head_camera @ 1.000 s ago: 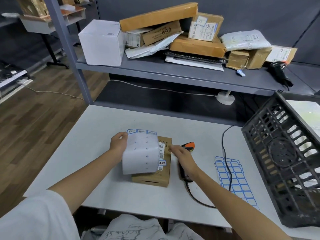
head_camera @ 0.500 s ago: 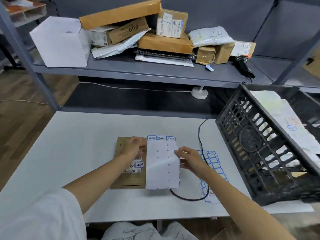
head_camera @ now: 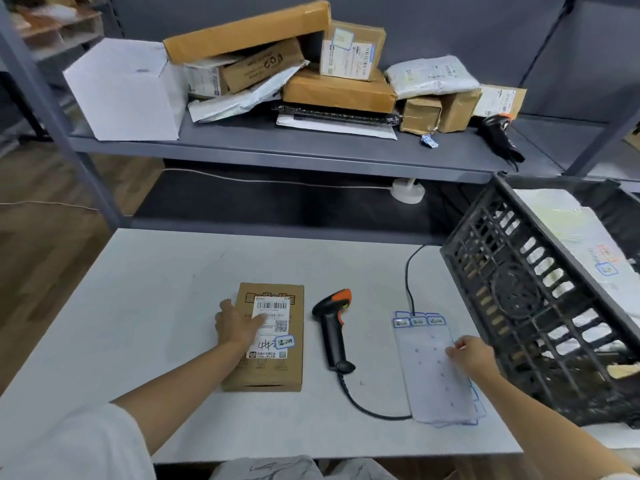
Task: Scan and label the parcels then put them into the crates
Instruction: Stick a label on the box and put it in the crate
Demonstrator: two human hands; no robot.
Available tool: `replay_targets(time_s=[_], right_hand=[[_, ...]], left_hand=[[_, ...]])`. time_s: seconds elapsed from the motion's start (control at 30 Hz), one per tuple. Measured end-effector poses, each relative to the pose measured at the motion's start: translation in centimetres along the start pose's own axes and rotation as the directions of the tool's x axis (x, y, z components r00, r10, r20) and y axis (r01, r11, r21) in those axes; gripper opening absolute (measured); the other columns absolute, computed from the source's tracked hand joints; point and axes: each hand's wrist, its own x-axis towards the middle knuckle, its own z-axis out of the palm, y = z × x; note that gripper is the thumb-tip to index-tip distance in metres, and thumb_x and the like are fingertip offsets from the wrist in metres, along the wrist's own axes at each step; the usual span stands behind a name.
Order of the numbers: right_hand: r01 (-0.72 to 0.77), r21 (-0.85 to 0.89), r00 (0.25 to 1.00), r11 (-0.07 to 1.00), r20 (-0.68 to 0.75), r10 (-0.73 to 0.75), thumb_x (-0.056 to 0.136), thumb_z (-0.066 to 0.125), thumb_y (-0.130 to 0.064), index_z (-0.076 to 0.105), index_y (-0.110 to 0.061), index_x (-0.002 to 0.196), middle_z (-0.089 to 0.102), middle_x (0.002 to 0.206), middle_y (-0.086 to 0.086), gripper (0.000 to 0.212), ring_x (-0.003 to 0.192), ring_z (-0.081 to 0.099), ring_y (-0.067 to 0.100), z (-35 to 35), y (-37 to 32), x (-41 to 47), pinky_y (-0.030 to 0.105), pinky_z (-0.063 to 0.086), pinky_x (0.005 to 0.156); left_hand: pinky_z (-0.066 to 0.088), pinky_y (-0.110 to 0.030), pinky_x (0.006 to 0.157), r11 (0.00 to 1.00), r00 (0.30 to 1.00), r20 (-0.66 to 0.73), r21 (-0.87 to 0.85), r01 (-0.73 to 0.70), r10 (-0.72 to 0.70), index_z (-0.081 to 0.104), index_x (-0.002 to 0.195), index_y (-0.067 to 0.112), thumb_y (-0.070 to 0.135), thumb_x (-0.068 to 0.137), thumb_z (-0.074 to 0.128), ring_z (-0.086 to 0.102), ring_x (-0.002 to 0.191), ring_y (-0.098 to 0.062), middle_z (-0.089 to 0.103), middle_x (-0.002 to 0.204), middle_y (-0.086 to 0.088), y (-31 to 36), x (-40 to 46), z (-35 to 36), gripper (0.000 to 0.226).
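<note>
A flat brown cardboard parcel [head_camera: 270, 368] lies on the white table [head_camera: 145, 306], with a white shipping label and a small blue-edged sticker [head_camera: 284, 341] on top. My left hand [head_camera: 237, 325] rests on the parcel's left part, fingers reaching over the label. A black and orange barcode scanner [head_camera: 332, 327] lies just right of the parcel. My right hand [head_camera: 471, 353] pinches the right edge of a label sheet [head_camera: 433, 372] lying flat on the table. A tilted black plastic crate [head_camera: 540, 299] stands at the right and holds white bagged parcels.
A grey shelf [head_camera: 311, 150] behind the table carries a white box [head_camera: 124, 91], several brown boxes, white mailer bags and a second black scanner [head_camera: 498, 133]. The scanner's cable runs across the table under the label sheet. Wooden floor lies to the left.
The label sheet moved from over the parcel to the table at the right, carried by my right hand. The scanner is uncovered. My left hand stayed on the parcel.
</note>
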Motion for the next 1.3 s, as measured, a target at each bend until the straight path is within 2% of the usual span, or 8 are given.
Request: replay_targets(time_s=[0.1,0.2,0.37,0.5,0.67,0.9,1.17,1.3], right_hand=[[-0.067,-0.044,0.997,0.997,-0.029,0.066,0.089,0.054,-0.012,0.050,-0.008,0.096,0.057,0.096,0.017,0.009,0.087,0.054,0.032,0.9,0.0,-0.6,0.033,0.042,0.069],[-0.037,-0.190,0.996,0.981,-0.091,0.020,0.088,0.057,-0.012,0.042,-0.002,0.118,0.055,0.116,0.022,0.035,0.107,0.051,0.037,2.0,-0.5,-1.2,0.037,0.044,0.081],[0.007,-0.218,0.992,0.976,-0.119,-0.034,0.089,0.050,-0.008,0.039,0.000,0.125,0.050,0.124,0.023,0.038,0.113,0.044,0.037,2.9,-2.1,-2.2,0.040,0.039,0.093],[0.059,-0.175,0.991,0.983,-0.110,-0.079,0.089,0.048,-0.007,0.041,0.000,0.124,0.051,0.120,0.021,0.036,0.110,0.044,0.036,3.3,-3.6,-3.4,0.040,0.038,0.090],[0.112,-0.172,0.987,0.979,-0.092,-0.130,0.092,0.047,-0.009,0.042,-0.002,0.125,0.050,0.121,0.018,0.035,0.111,0.044,0.033,3.1,-5.2,-4.0,0.035,0.036,0.086],[0.212,-0.191,0.967,0.959,-0.099,-0.233,0.092,0.052,-0.015,0.042,-0.004,0.132,0.051,0.124,0.019,0.043,0.113,0.045,0.035,1.4,-7.8,-3.5,0.036,0.035,0.089],[0.417,-0.183,0.901,0.890,-0.046,-0.432,0.098,0.046,-0.025,0.038,-0.005,0.142,0.045,0.142,0.016,0.049,0.133,0.038,0.030,-6.6,-11.3,-2.5,0.034,0.032,0.106],[0.469,-0.189,0.863,0.863,-0.107,-0.493,0.096,0.047,-0.025,0.045,-0.004,0.136,0.049,0.137,0.017,0.045,0.128,0.044,0.033,-13.4,-10.4,-1.8,0.035,0.037,0.099]], left_hand=[[0.048,-0.039,0.092,0.990,0.990,0.075,0.078,0.117,-0.123,0.046,0.126,-0.001,0.026,0.080,0.074,0.054,0.115,-0.035,0.055,0.126,-0.020,-0.5,0.2,-0.3,0.060],[0.047,-0.033,0.089,0.994,0.985,0.145,0.067,0.086,-0.095,0.054,0.121,0.003,0.035,0.082,0.071,0.058,0.112,-0.032,0.062,0.121,-0.015,-1.4,-0.2,-0.8,0.053],[0.047,-0.035,0.087,0.993,0.994,0.057,-0.067,0.093,-0.090,0.054,0.118,0.002,0.027,0.081,0.074,0.059,0.110,-0.033,0.063,0.120,-0.017,-0.6,-1.8,-1.1,0.049],[0.045,-0.031,0.081,0.991,0.998,0.041,-0.122,0.060,-0.056,0.055,0.121,0.004,0.021,0.077,0.077,0.061,0.106,-0.032,0.063,0.120,-0.016,0.3,-2.6,-1.1,0.052],[0.048,-0.031,0.078,0.979,0.996,0.049,-0.189,0.080,-0.071,0.059,0.114,0.009,0.025,0.070,0.083,0.060,0.087,-0.025,0.066,0.112,-0.015,1.2,-2.6,-1.6,0.053],[0.054,-0.042,0.087,0.916,0.988,0.062,-0.370,0.154,-0.141,0.057,0.112,0.013,0.026,0.063,0.087,0.064,0.097,-0.031,0.067,0.112,-0.015,3.3,-1.6,-4.4,0.059],[0.053,-0.038,0.079,0.914,0.995,0.095,-0.404,0.033,0.006,0.055,0.117,0.017,0.038,0.067,0.083,0.062,0.092,-0.026,0.066,0.109,-0.006,11.7,-3.4,-3.5,0.060],[0.054,-0.040,0.085,0.912,0.991,0.067,-0.403,-0.080,0.117,0.057,0.109,0.015,0.040,0.065,0.084,0.062,0.093,-0.022,0.066,0.108,-0.003,16.9,-6.6,-0.7,0.057]])
